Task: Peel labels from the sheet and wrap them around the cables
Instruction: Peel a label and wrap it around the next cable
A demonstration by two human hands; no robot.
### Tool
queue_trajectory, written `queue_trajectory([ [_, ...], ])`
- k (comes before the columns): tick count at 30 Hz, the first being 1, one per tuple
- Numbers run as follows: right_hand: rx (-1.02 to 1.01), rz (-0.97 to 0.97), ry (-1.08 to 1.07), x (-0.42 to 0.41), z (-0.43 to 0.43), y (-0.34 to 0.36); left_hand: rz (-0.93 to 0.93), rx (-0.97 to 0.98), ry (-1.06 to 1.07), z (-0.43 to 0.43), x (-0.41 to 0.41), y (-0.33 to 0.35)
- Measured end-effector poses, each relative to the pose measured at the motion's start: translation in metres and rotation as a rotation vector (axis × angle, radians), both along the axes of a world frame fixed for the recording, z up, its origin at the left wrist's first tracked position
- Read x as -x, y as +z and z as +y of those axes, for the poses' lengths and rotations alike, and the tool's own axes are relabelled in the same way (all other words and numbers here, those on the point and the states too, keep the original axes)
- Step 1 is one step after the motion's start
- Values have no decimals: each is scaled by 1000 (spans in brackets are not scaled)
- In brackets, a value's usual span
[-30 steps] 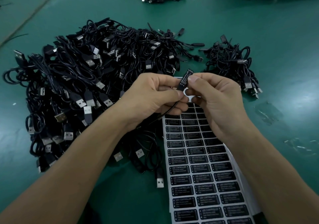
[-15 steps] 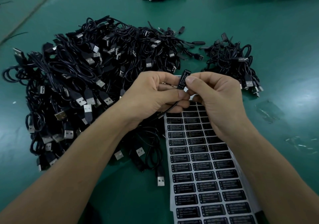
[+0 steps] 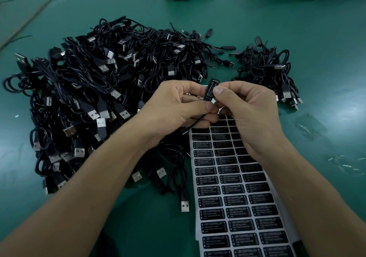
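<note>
The left hand (image 3: pixel 174 110) is pinching the cable (image 3: pixel 196 123) steady above the sheet (image 3: pixel 227 187) while the right hand (image 3: pixel 247 114) is pinching the label (image 3: pixel 211 89) onto it, both raised off the desk (image 3: pixel 326 38), probably leaving room to wrap.

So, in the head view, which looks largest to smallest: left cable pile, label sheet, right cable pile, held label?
1. left cable pile
2. label sheet, though nearer the camera
3. right cable pile
4. held label

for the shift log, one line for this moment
step: wrapping label; left hand: holds cable; right hand: pinches label; sheet: below hands
</note>
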State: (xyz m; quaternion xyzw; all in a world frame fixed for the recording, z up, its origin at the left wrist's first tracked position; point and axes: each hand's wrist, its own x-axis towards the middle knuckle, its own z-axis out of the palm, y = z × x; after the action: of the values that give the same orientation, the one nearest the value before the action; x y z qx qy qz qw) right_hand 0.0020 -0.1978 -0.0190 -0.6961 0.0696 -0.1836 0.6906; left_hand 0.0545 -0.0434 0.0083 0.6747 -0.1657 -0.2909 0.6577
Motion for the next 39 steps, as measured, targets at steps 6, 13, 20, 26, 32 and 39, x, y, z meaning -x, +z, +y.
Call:
queue_trajectory([
  [6,19,-8,-5,1,0,0,-12,-5,1,0,0,-1],
  [13,56,-29,-23,1,1,-2,-12,8,-2,-1,1,-1],
  [20,130,-60,-43,2,2,-1,-6,21,-4,-1,2,-1],
  [26,163,-73,-77,2,3,-1,8,44,-8,-1,2,0],
  [32,174,-74,-99,2,4,-2,16,59,-21,-1,2,0],
  [39,201,-82,-111,3,5,-1,19,67,-34,-1,1,-3],
])
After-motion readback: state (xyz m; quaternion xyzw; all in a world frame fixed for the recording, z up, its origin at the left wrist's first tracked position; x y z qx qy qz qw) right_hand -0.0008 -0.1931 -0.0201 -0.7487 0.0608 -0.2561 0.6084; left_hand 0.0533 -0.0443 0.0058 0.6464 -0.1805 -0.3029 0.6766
